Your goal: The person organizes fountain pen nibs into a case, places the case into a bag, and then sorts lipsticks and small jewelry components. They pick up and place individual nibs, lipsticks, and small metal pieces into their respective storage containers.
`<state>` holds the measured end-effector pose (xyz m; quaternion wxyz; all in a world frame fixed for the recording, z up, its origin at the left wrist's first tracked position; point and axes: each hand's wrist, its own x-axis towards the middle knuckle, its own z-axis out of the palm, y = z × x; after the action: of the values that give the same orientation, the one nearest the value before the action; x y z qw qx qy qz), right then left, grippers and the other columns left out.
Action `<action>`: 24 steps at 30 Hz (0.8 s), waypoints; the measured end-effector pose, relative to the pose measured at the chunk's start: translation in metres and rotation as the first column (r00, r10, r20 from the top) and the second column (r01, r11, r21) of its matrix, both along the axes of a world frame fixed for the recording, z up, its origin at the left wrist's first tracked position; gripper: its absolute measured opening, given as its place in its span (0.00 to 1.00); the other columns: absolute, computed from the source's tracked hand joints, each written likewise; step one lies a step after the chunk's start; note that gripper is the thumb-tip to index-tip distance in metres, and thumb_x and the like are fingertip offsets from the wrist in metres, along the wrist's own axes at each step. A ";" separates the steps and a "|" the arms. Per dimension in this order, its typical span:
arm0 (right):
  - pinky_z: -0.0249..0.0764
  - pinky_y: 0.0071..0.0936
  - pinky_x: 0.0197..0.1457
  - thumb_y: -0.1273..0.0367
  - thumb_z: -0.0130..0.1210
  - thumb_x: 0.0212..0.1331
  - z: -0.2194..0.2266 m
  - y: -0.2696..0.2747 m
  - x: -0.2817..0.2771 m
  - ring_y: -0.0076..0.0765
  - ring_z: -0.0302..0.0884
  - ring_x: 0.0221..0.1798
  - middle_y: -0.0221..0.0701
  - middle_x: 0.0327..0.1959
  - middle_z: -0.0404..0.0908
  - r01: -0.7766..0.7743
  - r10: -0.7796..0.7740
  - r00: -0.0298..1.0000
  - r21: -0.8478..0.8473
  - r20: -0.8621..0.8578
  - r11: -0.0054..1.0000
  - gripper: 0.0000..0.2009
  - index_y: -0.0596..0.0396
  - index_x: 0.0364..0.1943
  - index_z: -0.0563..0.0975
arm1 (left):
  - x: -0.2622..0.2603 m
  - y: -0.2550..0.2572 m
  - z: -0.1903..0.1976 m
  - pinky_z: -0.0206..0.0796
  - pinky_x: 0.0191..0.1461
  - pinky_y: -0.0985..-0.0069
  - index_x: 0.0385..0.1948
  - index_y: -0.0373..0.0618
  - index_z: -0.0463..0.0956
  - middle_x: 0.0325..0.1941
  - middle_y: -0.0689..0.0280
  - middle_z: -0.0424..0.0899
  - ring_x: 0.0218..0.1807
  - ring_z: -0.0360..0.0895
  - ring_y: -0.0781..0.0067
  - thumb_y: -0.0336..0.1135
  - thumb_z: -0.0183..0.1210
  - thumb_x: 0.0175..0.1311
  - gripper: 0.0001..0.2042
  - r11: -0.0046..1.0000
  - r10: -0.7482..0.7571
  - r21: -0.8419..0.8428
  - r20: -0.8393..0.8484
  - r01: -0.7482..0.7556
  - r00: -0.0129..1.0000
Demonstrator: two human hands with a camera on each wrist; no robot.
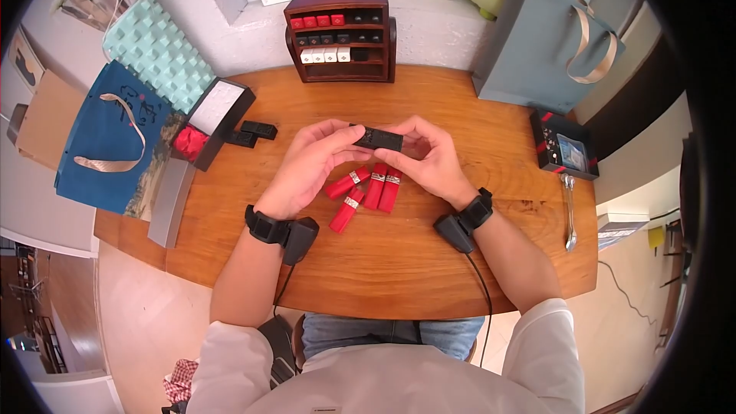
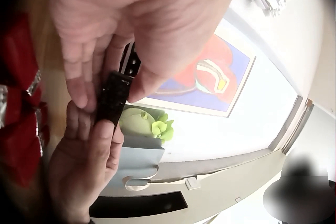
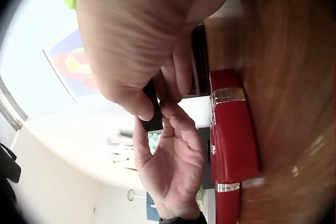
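Left hand [image 2: 128, 16] and right hand [image 2: 86, 163] pinched a black block [image 1: 382, 139] near centre.
Loosened pressure might have dropped it onto red tubes [image 1: 345, 215] lower in frame.

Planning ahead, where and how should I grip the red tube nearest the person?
Likely best: pinch the red tube across its long sides at its plain end, coming from the person's side. It lies slantwise, that end free; its silver-banded end is near other red tubes. The left hand must first leave the black block.
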<state>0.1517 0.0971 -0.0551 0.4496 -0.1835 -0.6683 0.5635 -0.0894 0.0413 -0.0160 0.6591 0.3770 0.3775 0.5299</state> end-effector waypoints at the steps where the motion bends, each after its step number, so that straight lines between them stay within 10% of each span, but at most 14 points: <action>1: 0.87 0.32 0.65 0.76 0.71 0.73 0.000 0.001 0.001 0.28 0.90 0.58 0.37 0.57 0.92 -0.015 0.015 1.000 0.015 0.027 1.000 0.13 0.61 0.55 0.81 | -0.001 0.000 0.000 0.82 0.67 0.63 0.49 0.39 0.85 0.54 0.57 0.92 0.56 0.91 0.63 0.31 0.66 0.80 0.06 1.000 0.003 -0.019 0.016 -0.002 1.000; 24: 0.85 0.34 0.70 0.81 0.67 0.74 0.007 0.000 0.002 0.34 0.89 0.65 0.44 0.65 0.89 -0.110 0.104 0.992 -0.095 -0.066 0.989 0.12 0.60 0.55 0.77 | -0.010 0.005 -0.002 0.83 0.64 0.64 0.52 0.31 0.85 0.53 0.52 0.92 0.55 0.91 0.60 0.34 0.60 0.84 0.12 1.000 -0.028 0.006 0.057 0.028 0.998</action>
<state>0.1541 0.0974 -0.0484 0.4292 -0.1519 -0.6348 0.6243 -0.0996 0.0458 -0.0177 0.6761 0.3687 0.3517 0.5322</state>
